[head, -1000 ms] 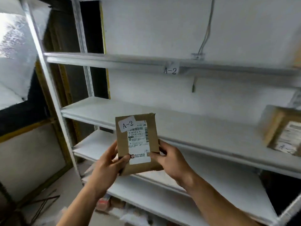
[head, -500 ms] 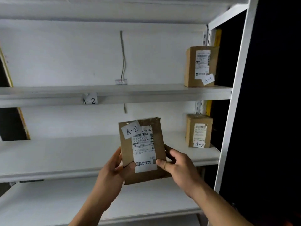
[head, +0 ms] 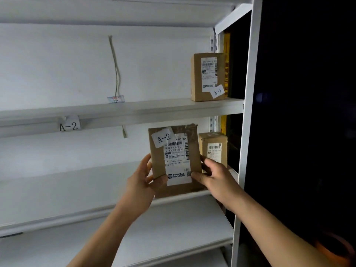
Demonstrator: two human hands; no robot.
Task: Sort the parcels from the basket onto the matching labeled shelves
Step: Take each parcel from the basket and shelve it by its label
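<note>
Here, a brown parcel (head: 174, 160) is held upright in front of the white shelves by both hands, raised on outstretched bare forearms. The left hand (head: 141, 182) is wrapped round the parcel's lower left edge, its thumb pressed on the front face and its fingers curled behind. The right hand (head: 215, 177) is clamped on the lower right edge, the thumb laid on the front near the printed label and the fingers tucked round the back. The fingers behind the parcel are hidden, and the small print on the label cannot be read. The parcel is seen just below the shelf edge that carries a paper tag (head: 69, 125) marked A-2, and a white sticker marked A-2 is stuck at its top left corner. A second box (head: 213, 149) is partly covered by the parcel and the right hand on the shelf behind, and a third box (head: 208, 77), stickered A-1, is stood on the shelf above.
</note>
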